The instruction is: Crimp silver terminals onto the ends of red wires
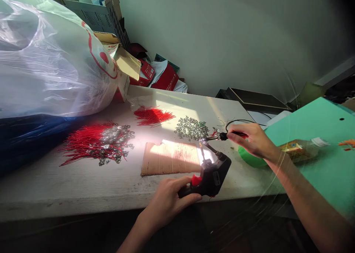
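Observation:
My left hand is wrapped round the grip of a black soldering gun with a red trigger, over the front part of the table. In my right hand is a soldering iron with a dark handle, pointing left. The iron's tip meets or nearly meets the gun's tip; glare there hides any small part between them. Below and left of the tips lies a piece of cardboard. Small metal pieces are heaped just behind it.
Red wires with metal pieces attached lie at left, and loose red wires behind. A large plastic bag bulges over the left side. A green board and a plastic bottle are at right, near my right forearm.

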{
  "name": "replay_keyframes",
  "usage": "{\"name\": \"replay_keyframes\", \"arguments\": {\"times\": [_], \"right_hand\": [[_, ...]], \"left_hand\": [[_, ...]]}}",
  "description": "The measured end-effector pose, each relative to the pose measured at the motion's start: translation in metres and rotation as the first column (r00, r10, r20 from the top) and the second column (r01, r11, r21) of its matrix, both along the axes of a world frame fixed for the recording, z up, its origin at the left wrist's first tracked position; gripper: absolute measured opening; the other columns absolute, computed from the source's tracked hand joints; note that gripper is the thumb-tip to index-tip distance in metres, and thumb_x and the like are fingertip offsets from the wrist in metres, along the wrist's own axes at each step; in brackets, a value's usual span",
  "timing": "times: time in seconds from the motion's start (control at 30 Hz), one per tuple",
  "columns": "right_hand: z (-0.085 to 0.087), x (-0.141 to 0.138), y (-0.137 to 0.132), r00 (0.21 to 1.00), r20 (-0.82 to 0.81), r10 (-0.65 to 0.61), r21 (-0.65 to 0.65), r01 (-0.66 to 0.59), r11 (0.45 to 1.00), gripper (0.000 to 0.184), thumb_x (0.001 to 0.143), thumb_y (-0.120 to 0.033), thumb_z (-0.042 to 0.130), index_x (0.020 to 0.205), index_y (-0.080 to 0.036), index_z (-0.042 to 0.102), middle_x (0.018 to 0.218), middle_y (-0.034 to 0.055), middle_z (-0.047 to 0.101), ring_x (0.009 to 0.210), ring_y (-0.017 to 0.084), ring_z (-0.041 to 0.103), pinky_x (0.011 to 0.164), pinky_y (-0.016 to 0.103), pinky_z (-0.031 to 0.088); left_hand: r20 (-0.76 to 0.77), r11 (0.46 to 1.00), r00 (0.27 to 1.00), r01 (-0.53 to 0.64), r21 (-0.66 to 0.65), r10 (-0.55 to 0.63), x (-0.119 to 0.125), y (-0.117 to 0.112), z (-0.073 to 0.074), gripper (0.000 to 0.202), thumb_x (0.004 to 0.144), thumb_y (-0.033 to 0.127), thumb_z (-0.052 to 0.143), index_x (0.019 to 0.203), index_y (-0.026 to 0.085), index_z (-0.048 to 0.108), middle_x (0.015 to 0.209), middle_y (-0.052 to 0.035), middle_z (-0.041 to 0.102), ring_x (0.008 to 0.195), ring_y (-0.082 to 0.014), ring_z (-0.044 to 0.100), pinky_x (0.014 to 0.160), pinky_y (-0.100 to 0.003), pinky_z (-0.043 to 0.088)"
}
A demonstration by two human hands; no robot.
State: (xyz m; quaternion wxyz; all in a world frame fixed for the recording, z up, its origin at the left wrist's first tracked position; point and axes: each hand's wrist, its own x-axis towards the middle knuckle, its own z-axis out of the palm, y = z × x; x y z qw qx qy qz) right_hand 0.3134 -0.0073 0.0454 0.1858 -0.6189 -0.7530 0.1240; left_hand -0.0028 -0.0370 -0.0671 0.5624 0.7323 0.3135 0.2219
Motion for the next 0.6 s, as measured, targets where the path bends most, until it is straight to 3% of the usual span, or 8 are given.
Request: {"name": "replay_keyframes", "arguments": {"times": [0.6], "right_hand": [[-0.0017,-0.0003,0.0023,1.0,0.007,0.004,0.003,-0.004,1.0,0.057,0.098,-0.066,0.048,0.074,-0.016,0.058,0.068,0.0018,0.051,0.067,0.01,0.041,0.066,0.026,0.029]], "left_hand": [[-0.003,1.0,1.0,-0.014,0.024,0.014,-0.0002,-0.0011,-0.0024,0.025,0.094,0.043,0.073,0.116,0.032,0.077,0.089,0.0059,0.071,0.077,-0.0114,0.055,0.073,-0.02,0.037]]}}
